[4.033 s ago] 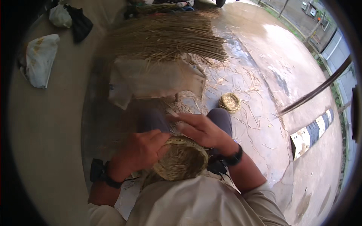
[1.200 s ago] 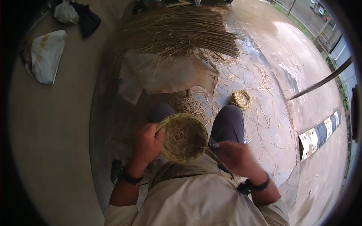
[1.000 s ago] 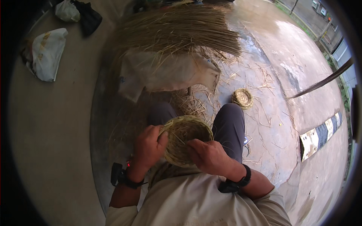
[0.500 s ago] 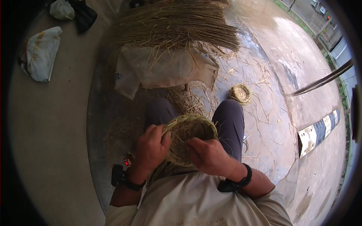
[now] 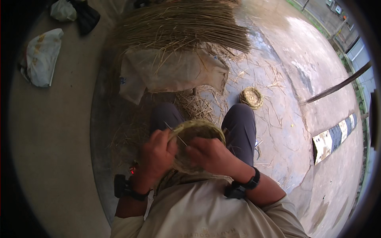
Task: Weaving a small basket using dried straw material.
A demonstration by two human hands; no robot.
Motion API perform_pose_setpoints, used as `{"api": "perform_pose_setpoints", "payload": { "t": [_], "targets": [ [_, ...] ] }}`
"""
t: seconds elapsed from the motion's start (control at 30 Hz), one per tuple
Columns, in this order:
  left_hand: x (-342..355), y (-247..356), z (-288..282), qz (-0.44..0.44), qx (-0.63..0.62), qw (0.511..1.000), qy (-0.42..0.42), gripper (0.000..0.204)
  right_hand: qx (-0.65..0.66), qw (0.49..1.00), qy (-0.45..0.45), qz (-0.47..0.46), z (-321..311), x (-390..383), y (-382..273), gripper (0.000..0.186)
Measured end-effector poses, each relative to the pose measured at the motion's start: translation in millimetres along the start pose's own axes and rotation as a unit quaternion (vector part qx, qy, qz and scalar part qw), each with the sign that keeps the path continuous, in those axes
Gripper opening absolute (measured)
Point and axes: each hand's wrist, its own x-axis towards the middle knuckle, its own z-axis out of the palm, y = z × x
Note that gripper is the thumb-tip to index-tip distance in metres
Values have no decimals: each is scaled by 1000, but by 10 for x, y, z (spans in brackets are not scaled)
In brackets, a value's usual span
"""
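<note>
Change first: I see the thin pale sliver (image 5: 181, 140) now crossing the rim of the held basket (image 5: 200, 123), far end jutting out beyond it; half a second ago it seemed to lie within the mouth. I judge the rim is being worked at that spot.

Held basket: between the knees, mouth turned up toward my camera. Left hand (image 5: 158, 152): closed on the rim's left side. Right hand (image 5: 208, 154): motion-blurred over the mouth, fingers curled in, pinching the sliver's near end as best I can judge.

Count: two hands; two baskets, the smaller basket (image 5: 251, 97) on the ground past the right knee; one sliver; one straw stack (image 5: 186, 27); three bags: white bag (image 5: 43, 59), greyish bag (image 5: 62, 11), black bag (image 5: 86, 18).
</note>
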Motion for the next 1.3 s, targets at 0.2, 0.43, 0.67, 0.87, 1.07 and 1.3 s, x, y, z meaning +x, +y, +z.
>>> {"api": "perform_pose_setpoints", "payload": {
  "t": [0.2,0.43,0.67,0.87,1.07,1.3],
  "targets": [
    [87,92,-111,55,48,995,-61,28,-29,998,20,-53,-8,-49,13,13],
    [154,77,-148,167,78,979,-87,28,-185,966,115,-141,-322,-9,-250,9],
    [222,213,-69,239,87,961,-107,24,-222,967,41,-117,-379,414,-91,14],
    [248,245,-81,247,60,962,-98,23,-78,983,149,-78,-513,561,-220,20],
    [215,59,-171,147,69,976,-143,32,365,910,180,-74,-484,286,-356,31],
    [114,-677,-818,39,174,979,-102,29,-8,903,422,-73,-1870,-672,126,39]
  ]
}}
